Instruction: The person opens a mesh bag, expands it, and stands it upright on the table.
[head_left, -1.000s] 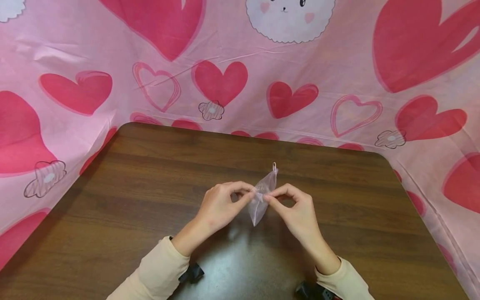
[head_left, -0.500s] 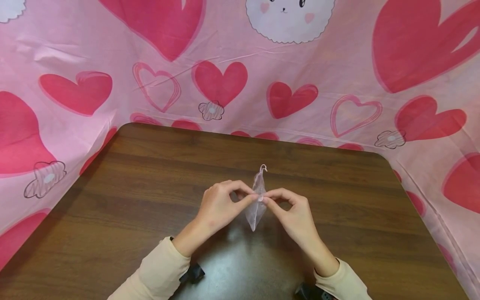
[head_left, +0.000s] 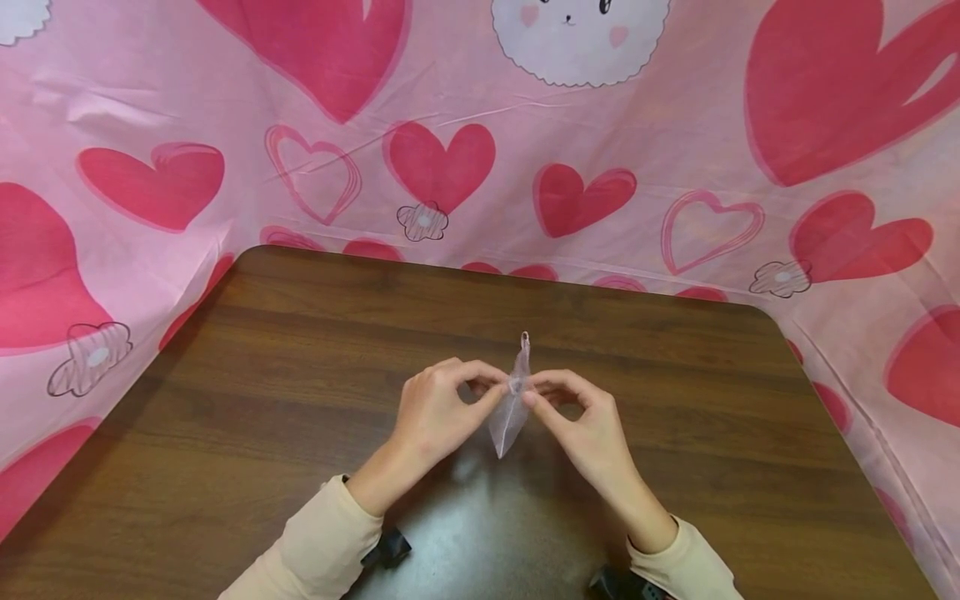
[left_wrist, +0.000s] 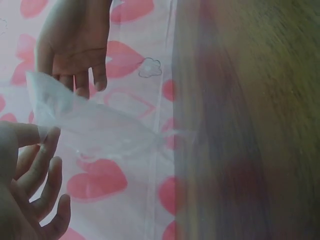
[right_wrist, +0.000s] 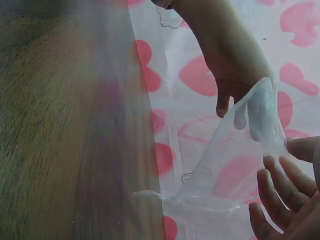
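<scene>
A small sheer whitish pouch (head_left: 510, 423) hangs between the two hands over the middle of the table. My left hand (head_left: 437, 410) pinches one side of it between thumb and forefinger. On the opposite side, my right hand (head_left: 587, 419) pinches it the same way, fingertips close to those of the left. A thin cord loop (head_left: 525, 337) sticks out at the pouch's far end, and its near end narrows to a point. Both wrist views show the see-through fabric (right_wrist: 225, 150) stretched into a tapering shape, with the cord at its narrow tip.
A dark brown wooden table (head_left: 300, 350) lies beneath the hands. Pink cloth (head_left: 465, 75) printed with red hearts stands along its back and sides. Black wrist devices (head_left: 388, 547) sit by both beige sleeves (head_left: 322, 533).
The pouch has swung so its cord end sits further left, and it looks narrower from above. My right hand has shifted slightly left; my left hand has barely moved.
</scene>
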